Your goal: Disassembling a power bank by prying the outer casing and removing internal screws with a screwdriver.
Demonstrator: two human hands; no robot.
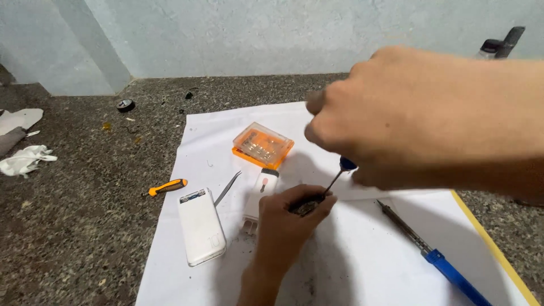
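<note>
Small dark gritty part (309, 205) sits pinched in left-hand fingers (326, 201) near the tabletop, while the right hand (391, 113) grips a blue-handled thin screwdriver (339, 173) slanting down-left onto it.

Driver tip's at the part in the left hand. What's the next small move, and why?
Probably seat the tip squarely before turning. The right hand holds the blue-collared screwdriver at a slant, its tip meeting the small dark part pinched in the left hand. Whether the tip sits in a screw cannot be told.

Glossy plastic power bank (201, 226), rough stone counter (85, 226)
</note>
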